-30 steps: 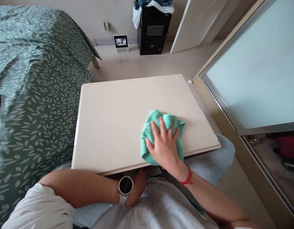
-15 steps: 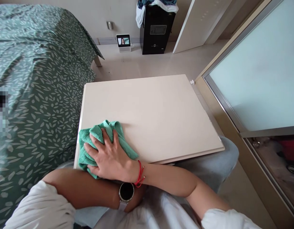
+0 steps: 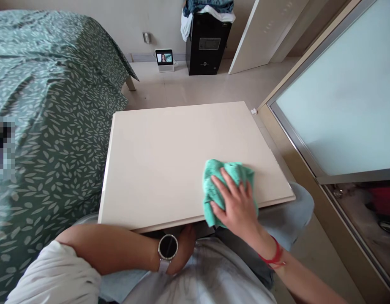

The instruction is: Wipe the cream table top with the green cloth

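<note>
The right hand (image 3: 237, 209) lies spread on 1 green cloth (image 3: 211, 191) atop the tabletop (image 3: 169, 156); the left hand's (image 3: 184, 249) grip I cannot tell.

Cloth (image 3: 215, 192), mint green. Table (image 3: 163, 156), plain cream. Bedspread (image 3: 74, 122), dark green, scattered with pale leaf shapes. Bracelet (image 3: 278, 252), red. Watch (image 3: 168, 247), black ringed in silver; strap (image 3: 164, 267), pale. Sleeve (image 3: 57, 270), white. Jeans (image 3: 286, 215), faded blue. Cabinet (image 3: 203, 57), black. Panel (image 3: 347, 93), pale aqua, framed in grey.
</note>
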